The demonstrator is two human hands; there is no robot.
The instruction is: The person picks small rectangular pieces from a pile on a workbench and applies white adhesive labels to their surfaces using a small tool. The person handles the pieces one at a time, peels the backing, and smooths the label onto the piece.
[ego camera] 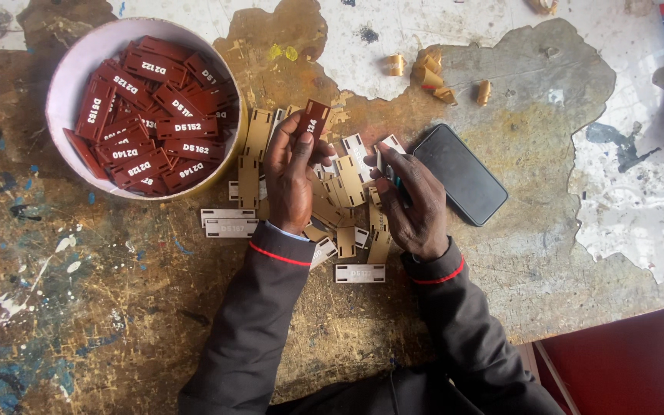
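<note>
My left hand [290, 180] pinches a dark red rectangular tag [313, 119] with white lettering, held upright above a heap of unpainted tan and white tags [343, 196]. My right hand [413, 204] rests on the right side of that heap, its fingers closed around a small white tag [388, 147] and something bluish I cannot make out. A round bowl [67, 73] at the upper left is filled with several more dark red tags [155, 115].
A black phone [459, 173] lies face up just right of my right hand. Curled wood shavings [432, 77] sit further back. The worn workbench [117, 292] is stained with paint; its front edge drops to a red surface [624, 361] at lower right.
</note>
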